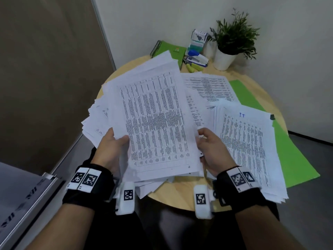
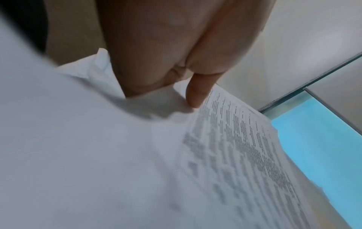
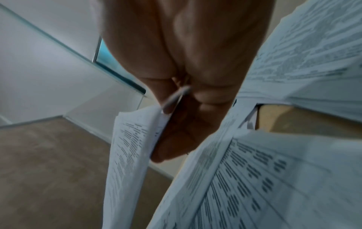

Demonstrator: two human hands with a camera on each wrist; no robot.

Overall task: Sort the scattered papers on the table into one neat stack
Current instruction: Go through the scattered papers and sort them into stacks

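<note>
I hold a ragged sheaf [image 1: 153, 112] above the table [image 1: 180, 188], left hand [image 1: 111, 147] and right hand [image 1: 210, 150] each gripping a side edge; more papers [image 1: 246, 141] lie alongside; I judge loose lower sheets could slip floorward.

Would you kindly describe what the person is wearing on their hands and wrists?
The left hand and right hand are bare. Each wrist carries a black strap bearing white blocks printed with black-and-white square code tags, plus a white camera housing beneath. No sleeves are visible.
</note>
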